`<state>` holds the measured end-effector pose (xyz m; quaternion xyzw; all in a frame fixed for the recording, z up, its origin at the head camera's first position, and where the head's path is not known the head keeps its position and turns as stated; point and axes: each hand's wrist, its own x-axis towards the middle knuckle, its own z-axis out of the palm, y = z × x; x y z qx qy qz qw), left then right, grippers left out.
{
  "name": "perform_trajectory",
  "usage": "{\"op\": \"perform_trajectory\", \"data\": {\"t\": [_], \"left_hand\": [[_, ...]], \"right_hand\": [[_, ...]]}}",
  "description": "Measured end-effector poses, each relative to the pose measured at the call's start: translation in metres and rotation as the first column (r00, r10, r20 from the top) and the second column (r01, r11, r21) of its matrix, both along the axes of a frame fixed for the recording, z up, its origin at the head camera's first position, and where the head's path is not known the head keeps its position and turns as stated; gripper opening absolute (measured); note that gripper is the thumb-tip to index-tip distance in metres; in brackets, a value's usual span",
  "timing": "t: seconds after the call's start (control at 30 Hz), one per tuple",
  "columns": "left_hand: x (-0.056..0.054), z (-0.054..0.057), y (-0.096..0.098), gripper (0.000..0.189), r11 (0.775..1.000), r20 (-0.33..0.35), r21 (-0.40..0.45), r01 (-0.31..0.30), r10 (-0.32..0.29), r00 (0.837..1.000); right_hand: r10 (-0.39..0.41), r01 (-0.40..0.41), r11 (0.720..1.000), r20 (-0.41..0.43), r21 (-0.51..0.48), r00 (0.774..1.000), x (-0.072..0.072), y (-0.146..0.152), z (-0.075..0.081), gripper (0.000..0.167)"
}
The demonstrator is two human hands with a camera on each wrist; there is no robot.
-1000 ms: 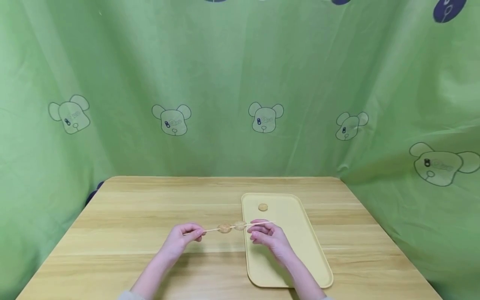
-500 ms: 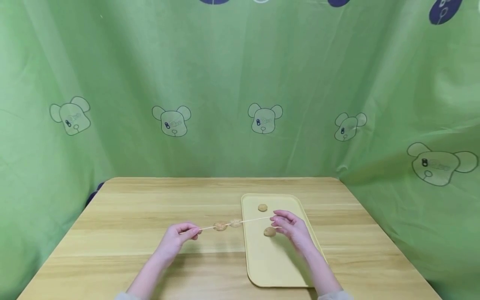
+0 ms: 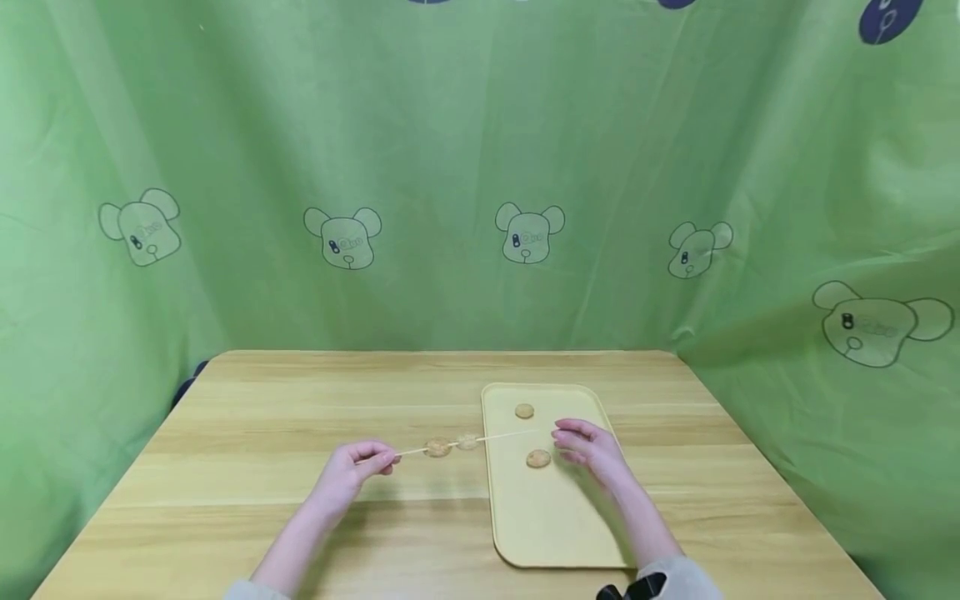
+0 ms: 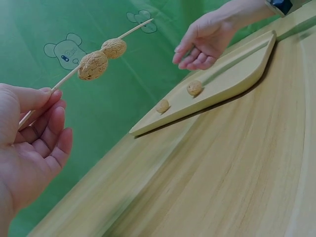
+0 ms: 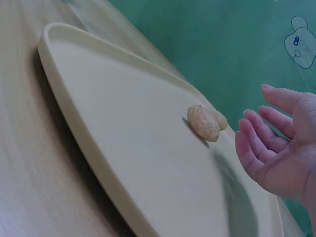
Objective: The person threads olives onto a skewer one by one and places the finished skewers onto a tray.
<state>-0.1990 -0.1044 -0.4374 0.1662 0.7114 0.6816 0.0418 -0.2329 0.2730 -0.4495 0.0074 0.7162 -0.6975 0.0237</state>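
My left hand [image 3: 347, 477] pinches one end of a thin wooden skewer [image 3: 502, 436] between thumb and fingers, its free end pointing right over the tray. Two wrinkled tan balls are threaded on it: a larger ball [image 4: 93, 65] nearer the hand and a smaller one [image 4: 113, 48]. My right hand [image 3: 600, 458], fingers relaxed and bent, hovers over the tray's right side, holding nothing. The skewer's tip ends a little left of its fingertips. Below and left of that hand, a tan ball [image 3: 538, 459] lies on the tray, with another tan ball [image 3: 524, 411] farther back.
The pale yellow tray [image 3: 547, 525] with a low raised rim lies right of centre on the wooden table [image 3: 300, 400]. Green curtain [image 3: 435, 292] printed with bear heads surrounds the table's back and sides. A dark band [image 4: 282, 6] is on my right wrist.
My right hand has moved right, off the skewer, baring its tip. The nearer ball on the tray, out of sight before, now shows. My left hand has shifted slightly left with the skewer.
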Motion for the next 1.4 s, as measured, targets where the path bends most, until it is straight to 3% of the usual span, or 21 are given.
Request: {"op": "perform_trajectory", "data": {"t": [0.3, 0.57, 0.87, 1.07, 1.2, 1.4], "left_hand": [[0.000, 0.002, -0.001, 0.025, 1.000, 0.002, 0.000, -0.007, 0.007, 1.000], [-0.001, -0.002, 0.000, 0.025, 1.000, 0.012, -0.008, -0.009, 0.009, 1.000], [-0.001, -0.005, 0.000, 0.025, 1.000, 0.007, -0.006, -0.006, 0.006, 1.000], [-0.001, -0.005, 0.000, 0.025, 1.000, 0.013, 0.013, -0.006, 0.006, 1.000], [-0.001, -0.005, 0.000, 0.025, 1.000, 0.013, 0.011, -0.005, 0.005, 1.000], [0.000, -0.004, 0.001, 0.022, 0.998, 0.043, -0.007, -0.065, 0.065, 0.997]], "right_hand": [[0.036, -0.046, 0.987, 0.066, 0.151, 0.997, -0.008, 0.002, -0.011, 0.046], [0.104, -0.110, 0.944, 0.035, 0.311, 0.994, -0.010, 0.001, -0.018, 0.045], [0.124, -0.104, 0.896, -0.017, 0.433, 0.992, -0.014, -0.003, -0.024, 0.043], [0.151, -0.115, 0.886, -0.046, 0.448, 0.987, -0.012, -0.008, -0.022, 0.038], [0.125, -0.088, 0.869, -0.043, 0.487, 0.991, -0.010, -0.011, -0.021, 0.035], [0.094, -0.052, 0.841, -0.050, 0.539, 0.994, -0.009, -0.013, -0.021, 0.031]]}}
